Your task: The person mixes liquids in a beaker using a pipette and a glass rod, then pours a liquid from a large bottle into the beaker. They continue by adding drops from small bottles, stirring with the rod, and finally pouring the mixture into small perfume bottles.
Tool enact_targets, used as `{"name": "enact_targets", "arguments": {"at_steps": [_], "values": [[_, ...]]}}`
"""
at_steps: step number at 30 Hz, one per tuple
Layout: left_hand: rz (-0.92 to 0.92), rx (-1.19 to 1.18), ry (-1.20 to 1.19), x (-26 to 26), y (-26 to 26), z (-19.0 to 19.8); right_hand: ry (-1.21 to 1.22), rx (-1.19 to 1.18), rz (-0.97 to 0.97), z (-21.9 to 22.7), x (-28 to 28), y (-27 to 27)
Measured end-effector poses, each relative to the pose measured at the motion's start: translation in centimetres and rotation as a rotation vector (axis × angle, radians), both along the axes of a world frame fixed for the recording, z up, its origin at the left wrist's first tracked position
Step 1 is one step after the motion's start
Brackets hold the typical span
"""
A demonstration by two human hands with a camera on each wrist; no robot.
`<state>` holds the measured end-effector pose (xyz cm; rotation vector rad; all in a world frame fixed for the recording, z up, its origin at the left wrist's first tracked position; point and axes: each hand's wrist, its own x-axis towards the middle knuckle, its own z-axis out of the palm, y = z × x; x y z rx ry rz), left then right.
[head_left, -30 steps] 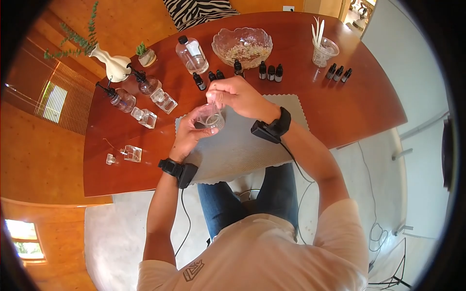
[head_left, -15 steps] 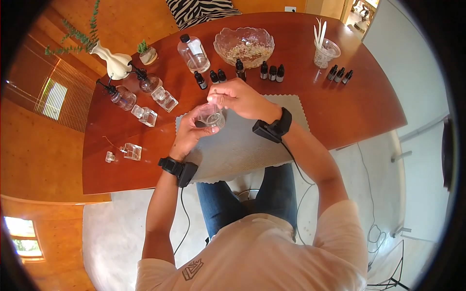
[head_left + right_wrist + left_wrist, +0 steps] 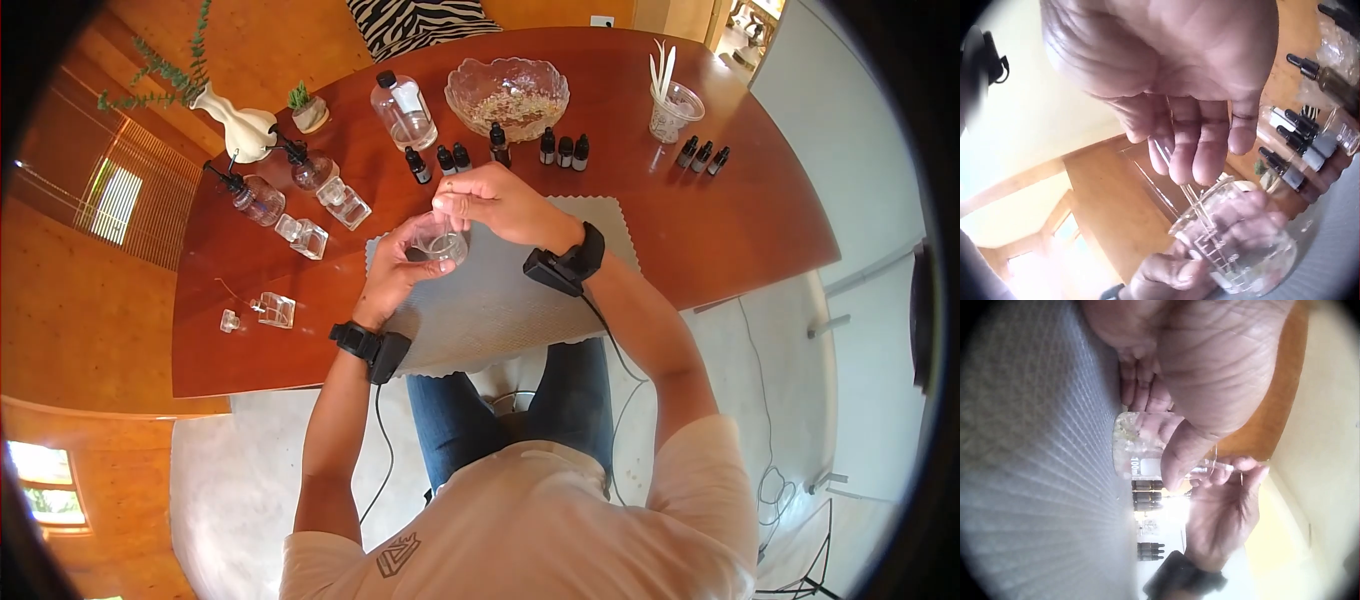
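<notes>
On the grey mat [image 3: 500,300] stands a clear glass beaker [image 3: 449,248], its "100ml" mark legible in the left wrist view. My left hand [image 3: 390,275] grips the beaker's side, thumb in front and fingers round the back. Over the beaker's mouth, my right hand [image 3: 505,208] pinches a thin glass stirring rod [image 3: 1192,199] between thumb and fingers. The rod slants down past the rim into the beaker, as the right wrist view shows. Its upper end is partly hidden by the right fingers.
Several black-capped dropper bottles [image 3: 498,150] line up beyond the mat. Behind them are a large clear bottle [image 3: 408,120] and a glass bowl [image 3: 508,95]. Left are glass perfume bottles [image 3: 275,310] and a white vase [image 3: 245,132]; a plastic cup [image 3: 672,118] stands back right.
My right fingers shift slightly above the beaker, with the rod still pinched. My left hand keeps its grip on the beaker. The head view shifts a little.
</notes>
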<state>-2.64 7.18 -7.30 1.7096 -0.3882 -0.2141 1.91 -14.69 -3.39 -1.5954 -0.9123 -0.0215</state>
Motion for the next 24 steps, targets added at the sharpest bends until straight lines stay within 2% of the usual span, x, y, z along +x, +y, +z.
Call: {"name": "enact_targets", "arguments": {"at_steps": [4,7,10,13,16,19,22,24], "values": [[-0.014,0.011,-0.004,0.0,0.2,0.0,-0.158,-0.106,0.008,0.1,0.4,-0.1],[-0.011,0.005,-0.020,0.0,0.1,0.0,-0.050,0.024,-0.043,0.1,-0.1,0.2],[0.003,-0.009,0.007,0.0,0.1,-0.2,-0.115,-0.051,0.013,0.3,0.0,-0.2],[-0.007,0.014,-0.041,0.2,0.2,-0.4,0.004,-0.003,-0.027,0.4,-0.3,0.0],[-0.004,-0.022,0.000,0.0,0.1,-0.2,-0.193,-0.065,-0.047,0.2,0.0,0.1],[-0.004,-0.019,0.043,0.0,0.2,0.0,-0.044,-0.024,0.010,0.9,-0.7,0.0],[-0.004,-0.024,0.026,-0.2,0.0,0.3,-0.241,-0.079,-0.061,0.5,-0.1,0.3],[-0.019,0.006,0.026,0.1,0.3,-0.2,-0.073,-0.035,0.011,0.7,-0.6,0.1]]}}
